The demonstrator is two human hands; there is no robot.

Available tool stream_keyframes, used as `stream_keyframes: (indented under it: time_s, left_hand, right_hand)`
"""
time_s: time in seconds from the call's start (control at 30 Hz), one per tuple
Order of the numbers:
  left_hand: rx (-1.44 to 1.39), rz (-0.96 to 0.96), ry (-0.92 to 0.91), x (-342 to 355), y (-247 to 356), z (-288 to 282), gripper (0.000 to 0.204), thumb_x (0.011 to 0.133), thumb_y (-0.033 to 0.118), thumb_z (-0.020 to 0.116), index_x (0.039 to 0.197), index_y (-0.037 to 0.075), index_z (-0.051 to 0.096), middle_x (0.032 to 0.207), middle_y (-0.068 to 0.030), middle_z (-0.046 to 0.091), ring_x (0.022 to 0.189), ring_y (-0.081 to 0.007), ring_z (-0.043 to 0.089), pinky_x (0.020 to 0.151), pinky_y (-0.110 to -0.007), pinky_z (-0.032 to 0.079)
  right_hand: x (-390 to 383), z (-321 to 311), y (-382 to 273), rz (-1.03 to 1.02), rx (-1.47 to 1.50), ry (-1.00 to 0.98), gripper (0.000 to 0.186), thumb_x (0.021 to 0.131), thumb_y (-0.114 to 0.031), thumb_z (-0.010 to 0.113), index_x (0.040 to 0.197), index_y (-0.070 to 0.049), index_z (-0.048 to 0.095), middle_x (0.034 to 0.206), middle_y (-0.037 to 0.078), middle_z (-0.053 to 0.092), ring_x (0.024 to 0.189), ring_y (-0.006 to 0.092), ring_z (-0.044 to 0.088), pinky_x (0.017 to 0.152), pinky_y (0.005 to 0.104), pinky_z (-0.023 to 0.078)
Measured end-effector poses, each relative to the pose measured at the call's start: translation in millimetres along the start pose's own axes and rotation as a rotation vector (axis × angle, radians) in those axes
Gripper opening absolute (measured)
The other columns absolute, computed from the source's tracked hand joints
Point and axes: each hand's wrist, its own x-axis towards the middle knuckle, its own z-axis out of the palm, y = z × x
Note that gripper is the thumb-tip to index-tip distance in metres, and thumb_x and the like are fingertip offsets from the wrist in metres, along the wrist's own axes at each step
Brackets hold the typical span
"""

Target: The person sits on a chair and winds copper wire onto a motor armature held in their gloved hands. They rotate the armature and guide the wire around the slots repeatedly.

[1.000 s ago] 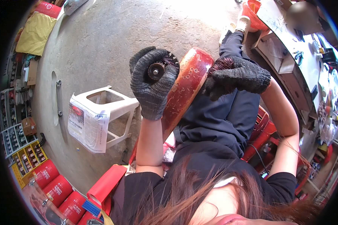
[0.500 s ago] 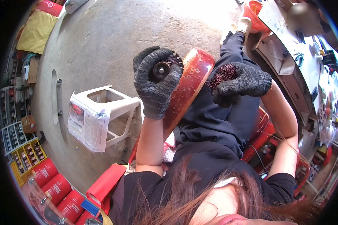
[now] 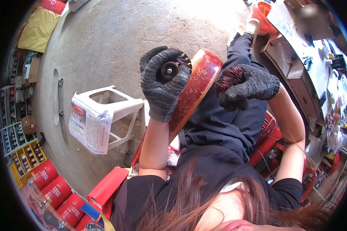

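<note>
My left hand [image 3: 162,92], in a dark grey knitted glove, is closed round a motor armature [image 3: 169,71]. The armature's round black end and bright shaft tip face up, and dark purplish bits show along its edge by the fingers. A bundle of thin dark-red wires [image 3: 231,75] sits in my gloved right hand [image 3: 256,85], its cut or bent ends sticking out past the thumb. The hands are apart, both raised over a worn, glossy red wooden armrest [image 3: 198,79] and my lap.
A white plastic stool [image 3: 123,104] with a newspaper sheet [image 3: 89,129] stands on the concrete floor to the left. Red drums [image 3: 57,190] and trays of small parts [image 3: 29,156] line the lower left. A cluttered white worktable [image 3: 297,50] and an orange-red bucket [image 3: 264,19] are at right.
My left hand has shifted slightly to the right with the armature in it. My right hand keeps its hold on the wires and has turned only a little.
</note>
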Motion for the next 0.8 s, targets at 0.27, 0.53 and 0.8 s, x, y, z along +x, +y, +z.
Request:
stream_keyframes:
  time_s: [0.27,0.53,0.8]
  left_hand:
    - [0.021,-0.008,-0.003,0,2,3,0.036,0.07,-0.005,0.068,0.105,0.001,0.062,0.109,-0.0102,0.055,0.096,-0.0187,0.059,0.084,-0.031,0.05]
    - [-0.08,-0.066,-0.134,-8,-1,-2,0.036,0.072,0.001,0.07,0.106,0.0,0.059,0.104,-0.0105,0.058,0.091,-0.0189,0.06,0.076,-0.031,0.053]
    - [-0.348,-0.295,-0.214,-9,1,2,0.045,0.074,0.006,0.073,0.115,0.0,0.054,0.1,-0.011,0.062,0.082,-0.0189,0.063,0.068,-0.03,0.056]
  right_hand:
    - [-5,-1,-1,-0.104,0.121,0.015,0.034,0.084,-0.028,0.065,0.086,0.006,0.064,0.068,0.011,0.064,0.053,0.0123,0.06,0.046,0.0217,0.047]
    - [23,-15,28,-0.53,0.346,-0.293,0.051,0.092,-0.04,0.051,0.077,0.008,0.061,0.064,0.011,0.06,0.041,0.0117,0.049,0.042,0.0233,0.04]
    - [27,-1,36,-0.802,1.044,-0.182,0.039,0.099,-0.03,0.038,0.105,0.003,0.057,0.093,0.012,0.061,0.083,0.025,0.058,0.077,0.0313,0.048]
